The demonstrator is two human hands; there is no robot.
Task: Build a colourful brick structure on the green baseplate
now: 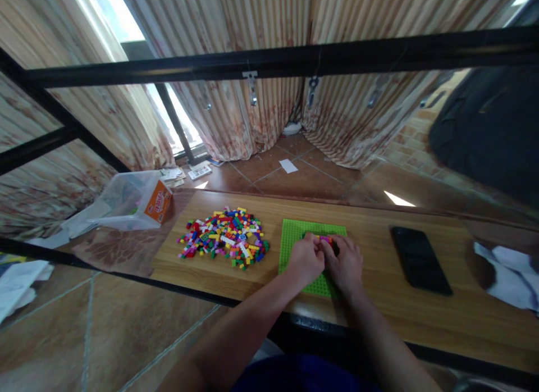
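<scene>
A bright green studded baseplate [290, 235] lies on the wooden board, partly covered by both hands. Along its upper part runs a short row of small coloured toy bricks [325, 240], pink and yellow among them, mostly hidden by fingers. My left hand [306, 257] is closed, its thumb and curled fingers pinching at the row's left portion. Beside it, my right hand [346, 263] bends over the right portion, fingers closed on the bricks. The two hands' fingertips almost meet. Left of the baseplate spreads a loose pile of multicoloured toy bricks [227, 237].
A black phone [421, 260] lies right of the baseplate, with crumpled white paper [511, 277] farther right. An open clear plastic bin [126, 204] with an orange label stands at far left. A black metal bar [278, 62] crosses above the board, with clips hanging from it.
</scene>
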